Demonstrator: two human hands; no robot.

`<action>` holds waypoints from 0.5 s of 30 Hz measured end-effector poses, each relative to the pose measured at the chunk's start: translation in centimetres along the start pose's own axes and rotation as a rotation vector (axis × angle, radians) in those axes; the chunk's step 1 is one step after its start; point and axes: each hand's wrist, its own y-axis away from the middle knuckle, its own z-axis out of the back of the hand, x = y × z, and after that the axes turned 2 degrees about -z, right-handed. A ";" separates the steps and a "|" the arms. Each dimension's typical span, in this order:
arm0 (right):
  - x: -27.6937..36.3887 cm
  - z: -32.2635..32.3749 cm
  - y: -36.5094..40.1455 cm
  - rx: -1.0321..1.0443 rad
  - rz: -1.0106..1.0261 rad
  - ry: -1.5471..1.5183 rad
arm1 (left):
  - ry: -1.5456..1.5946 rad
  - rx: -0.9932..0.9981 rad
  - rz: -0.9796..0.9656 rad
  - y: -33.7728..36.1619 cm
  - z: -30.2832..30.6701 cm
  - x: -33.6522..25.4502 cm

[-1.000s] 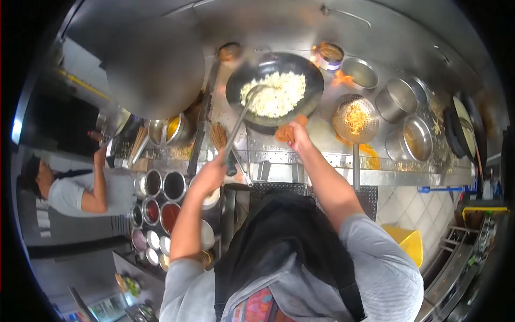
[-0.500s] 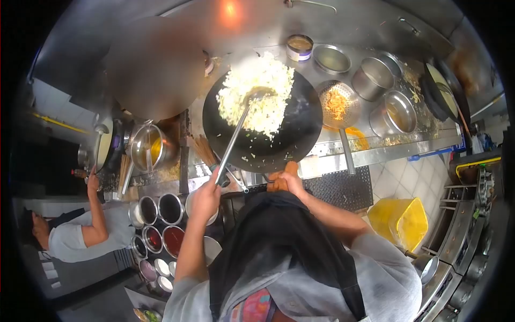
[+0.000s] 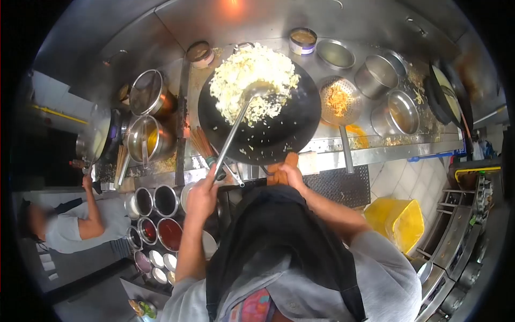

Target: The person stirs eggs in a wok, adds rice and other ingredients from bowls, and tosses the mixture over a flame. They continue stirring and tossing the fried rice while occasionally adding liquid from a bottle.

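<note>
Black wok (image 3: 279,134), round and matt, hangs over the front edge of the steel range (image 3: 375,153), seemingly tipped away from the cook. A second ago it sat further back over the burner. Since then it has been drawn forward, and the fried rice (image 3: 249,80) has gone from a low middle heap to a loose pile against the far rim. This reads as mid-toss: the rice is being turned and is not yet ready to leave the wok.

Left hand (image 3: 203,196): fist closed round the end of the ladle (image 3: 233,131), a long thin steel shaft with its bowl buried in the rice. Right hand (image 3: 287,174): clenched on the wok handle, which is wrapped in orange cloth (image 3: 291,160).

Rice is pale and crumbly, with stray flecks on the bare near side of the wok.

Right of the wok sits a perforated steel skimmer (image 3: 338,102) holding orange shreds. Shiny steel pots (image 3: 370,83) stand toward the range's right end. Below the front left corner are round seasoning tubs (image 3: 166,188) with dark and red fills. A co-worker (image 3: 70,231) in grey stands well apart at far left.
</note>
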 end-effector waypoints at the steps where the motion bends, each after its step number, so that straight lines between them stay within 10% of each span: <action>1: 0.1 0.4 0.1 0.040 -0.032 -0.035 | -0.002 0.047 0.027 1.1 2.3 -0.5; 5: 8.5 -8.6 -4.8 -0.243 -0.090 0.058 | -0.053 0.220 0.069 1.7 8.7 -1.9; 12: 1.8 -0.2 0.8 -0.002 0.044 0.107 | -0.132 0.006 0.078 -1.3 -1.4 -1.2; 15: 4.2 -1.3 0.7 -0.028 -0.009 0.023 | 0.545 0.132 0.147 0.5 0.1 -0.1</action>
